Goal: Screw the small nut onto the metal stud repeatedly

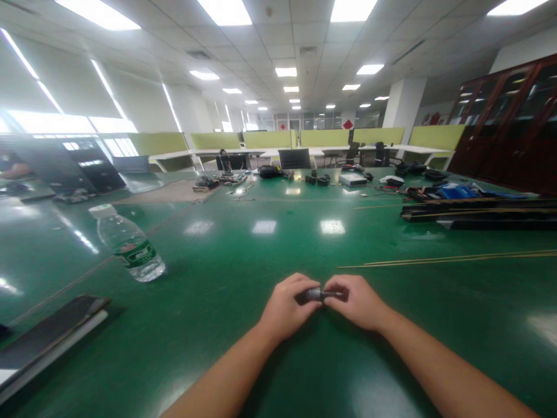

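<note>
Both my hands meet over the green tabletop (261,255) around a small dark cylindrical object (314,294). Its thicker grey-black body lies in my left hand (289,305), pinched between thumb and fingers. On the other side, my right hand (359,302) closes its thumb and fingers round the thinner, dark shaft-like end. The object lies roughly level, and the fingers cover parts of it, so its exact kind cannot be made out. My fingertips almost touch in the middle.
A water bottle (133,247) leans in view at the left, beyond a dark flat case (52,331). Thin brass-coloured rods (435,260) lie to the right, near black rails (478,212). Several devices and cables line the far edge. A person's arm (15,171) shows far left.
</note>
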Demonstrator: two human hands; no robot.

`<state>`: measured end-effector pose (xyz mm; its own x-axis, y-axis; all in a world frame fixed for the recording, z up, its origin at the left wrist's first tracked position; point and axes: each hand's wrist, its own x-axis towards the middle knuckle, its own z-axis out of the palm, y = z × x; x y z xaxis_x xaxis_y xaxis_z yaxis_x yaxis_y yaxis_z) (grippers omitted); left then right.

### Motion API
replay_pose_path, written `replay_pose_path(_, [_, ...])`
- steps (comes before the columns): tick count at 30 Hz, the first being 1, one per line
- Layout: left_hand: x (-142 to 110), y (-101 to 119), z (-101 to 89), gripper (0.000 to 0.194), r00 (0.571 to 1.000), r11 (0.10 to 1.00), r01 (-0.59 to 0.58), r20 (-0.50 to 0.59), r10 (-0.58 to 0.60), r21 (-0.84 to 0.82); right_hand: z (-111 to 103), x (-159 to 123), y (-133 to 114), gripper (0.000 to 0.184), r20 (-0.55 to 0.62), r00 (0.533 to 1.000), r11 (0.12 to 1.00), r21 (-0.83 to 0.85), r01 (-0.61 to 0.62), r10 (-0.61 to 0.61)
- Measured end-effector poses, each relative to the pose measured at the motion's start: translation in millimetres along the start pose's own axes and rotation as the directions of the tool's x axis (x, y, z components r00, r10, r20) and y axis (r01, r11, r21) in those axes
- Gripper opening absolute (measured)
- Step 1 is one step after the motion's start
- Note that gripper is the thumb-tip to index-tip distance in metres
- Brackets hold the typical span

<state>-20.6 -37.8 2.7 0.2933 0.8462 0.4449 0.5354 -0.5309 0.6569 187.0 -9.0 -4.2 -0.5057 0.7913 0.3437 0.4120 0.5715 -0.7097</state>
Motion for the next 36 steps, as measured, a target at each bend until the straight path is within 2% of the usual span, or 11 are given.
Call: replay_pose_path(36, [-1.5, -0.8, -2.9, 0.029, 0.999, 1.000, 0.028, -0.040, -0.027, 0.015, -4.4, -0.1, 3.5, 0.009, -0.008, 0.999, 0.998, -0.045, -0.053, 0.053])
